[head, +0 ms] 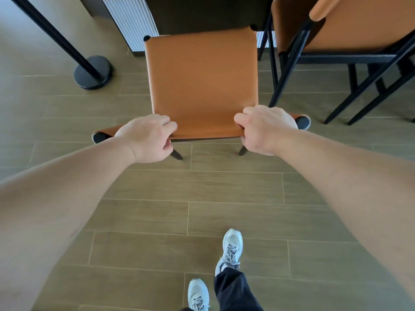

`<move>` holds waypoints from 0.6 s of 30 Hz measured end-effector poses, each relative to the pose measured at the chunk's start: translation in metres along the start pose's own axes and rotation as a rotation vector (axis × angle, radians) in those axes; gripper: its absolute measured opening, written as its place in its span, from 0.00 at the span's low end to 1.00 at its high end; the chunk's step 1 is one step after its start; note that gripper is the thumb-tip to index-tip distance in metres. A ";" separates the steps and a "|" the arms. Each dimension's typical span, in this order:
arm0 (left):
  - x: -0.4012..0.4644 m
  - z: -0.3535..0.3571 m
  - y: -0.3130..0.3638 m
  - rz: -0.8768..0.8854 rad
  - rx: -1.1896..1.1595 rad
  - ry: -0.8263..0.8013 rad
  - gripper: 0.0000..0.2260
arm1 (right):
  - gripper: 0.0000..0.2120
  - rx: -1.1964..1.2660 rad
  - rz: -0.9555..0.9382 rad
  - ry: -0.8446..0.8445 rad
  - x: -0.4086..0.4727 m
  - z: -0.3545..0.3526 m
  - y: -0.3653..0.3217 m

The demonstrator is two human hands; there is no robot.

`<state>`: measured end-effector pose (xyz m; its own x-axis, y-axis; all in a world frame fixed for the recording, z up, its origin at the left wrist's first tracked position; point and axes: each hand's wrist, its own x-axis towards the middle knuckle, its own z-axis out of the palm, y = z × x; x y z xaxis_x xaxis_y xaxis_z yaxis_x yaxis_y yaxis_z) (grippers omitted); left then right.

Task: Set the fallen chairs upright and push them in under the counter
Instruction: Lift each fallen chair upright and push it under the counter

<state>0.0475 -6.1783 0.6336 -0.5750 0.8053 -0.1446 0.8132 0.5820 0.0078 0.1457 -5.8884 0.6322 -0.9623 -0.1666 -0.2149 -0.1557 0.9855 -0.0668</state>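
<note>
Both bare forearms reach out: the left hand (149, 137) and right hand (262, 129) each grasp the backrest top of the upright tan leather chair with black metal legs (202, 86), its seat front meeting the dark counter (202, 14) (a second tan chair (350, 30) stands just right).

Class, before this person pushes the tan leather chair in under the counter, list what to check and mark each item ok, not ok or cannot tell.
1. Tan leather chair with black frame upright: ok.
2. Left hand grips the backrest top: ok.
3. Right hand grips it too: ok.
4. Second tan chair at right clear of the path: cannot tell.
5. Black round post base at left stands apart from the chair: ok.
6. Chair lined up with the dark counter: ok, seat front at its edge.
</note>
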 end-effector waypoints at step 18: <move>0.055 -0.022 -0.037 0.025 0.113 0.113 0.10 | 0.04 -0.077 -0.140 0.087 0.055 -0.023 0.035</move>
<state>-0.0164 -6.1533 0.6475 -0.5558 0.8307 -0.0334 0.8286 0.5503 -0.1027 0.0820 -5.8623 0.6402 -0.9451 -0.3025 -0.1237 -0.3031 0.9528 -0.0146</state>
